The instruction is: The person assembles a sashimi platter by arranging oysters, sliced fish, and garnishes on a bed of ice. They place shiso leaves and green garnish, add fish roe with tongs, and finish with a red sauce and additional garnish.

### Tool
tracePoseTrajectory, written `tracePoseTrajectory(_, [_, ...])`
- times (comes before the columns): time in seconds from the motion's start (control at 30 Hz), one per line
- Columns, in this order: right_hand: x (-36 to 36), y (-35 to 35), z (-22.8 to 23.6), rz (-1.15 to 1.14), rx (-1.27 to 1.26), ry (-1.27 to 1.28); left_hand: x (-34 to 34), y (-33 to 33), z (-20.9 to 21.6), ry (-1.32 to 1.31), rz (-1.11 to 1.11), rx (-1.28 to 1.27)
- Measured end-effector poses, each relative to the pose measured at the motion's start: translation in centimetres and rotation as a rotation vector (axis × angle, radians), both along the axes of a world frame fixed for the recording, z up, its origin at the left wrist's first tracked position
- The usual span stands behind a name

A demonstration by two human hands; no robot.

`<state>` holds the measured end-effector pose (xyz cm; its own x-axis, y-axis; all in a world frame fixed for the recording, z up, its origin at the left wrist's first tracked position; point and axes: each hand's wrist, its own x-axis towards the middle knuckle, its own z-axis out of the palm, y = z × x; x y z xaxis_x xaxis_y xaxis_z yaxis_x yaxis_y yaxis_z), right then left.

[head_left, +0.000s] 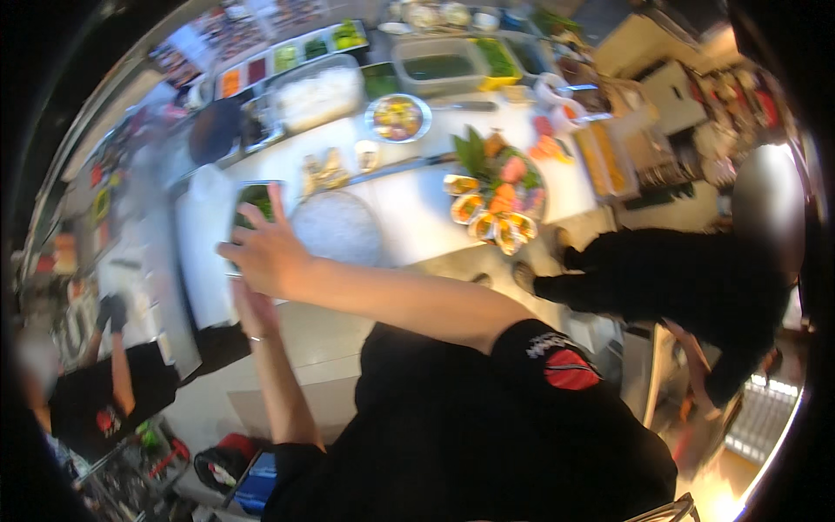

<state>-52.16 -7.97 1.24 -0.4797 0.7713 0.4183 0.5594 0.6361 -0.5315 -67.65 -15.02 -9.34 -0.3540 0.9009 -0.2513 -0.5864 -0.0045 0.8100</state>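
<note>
A small tray (pixel 252 184) with green leaves in it is at the left end of the white work surface. Over its near part my right hand (pixel 270 248) reaches across from the right, its fingers spread apart. Whether those fingers touch the leaves I cannot tell. Close below is my left hand (pixel 254 306), at the tray's near edge; its fingers are hidden by the right hand and the tray. Beside my right hand lies a round dish of crushed ice (pixel 337 228). Farther right stands a platter of oysters and sliced fish (pixel 503 198) with green leaves.
A long knife (pixel 402 167) lies behind the ice, near several oyster shells (pixel 323 170). Farther back are a bowl of diced food (pixel 397 117), a tub of white ice (pixel 317 91) and garnish containers (pixel 287 57). Co-workers stand at right (pixel 678 278) and lower left (pixel 109 391).
</note>
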Motion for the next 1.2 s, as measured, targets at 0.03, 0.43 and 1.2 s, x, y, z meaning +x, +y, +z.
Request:
tracePoseTrajectory(0.03, [0.2,0.3,-0.9,-0.077,0.062,0.098,-1.7,3.1,-1.6,0.083,-0.021,-0.067])
tracePoseTrajectory(0.43, [33.6,-20.2,-5.1,-0.441,-0.601,0.194,-10.1,15.4,-10.4,0.381,0.123,-0.315])
tracePoseTrajectory(1.2, [66.1,26.9,1.4,-0.813,-0.429,-0.573,-3.5,-9.6,-6.8,1.495,0.156,-0.472])
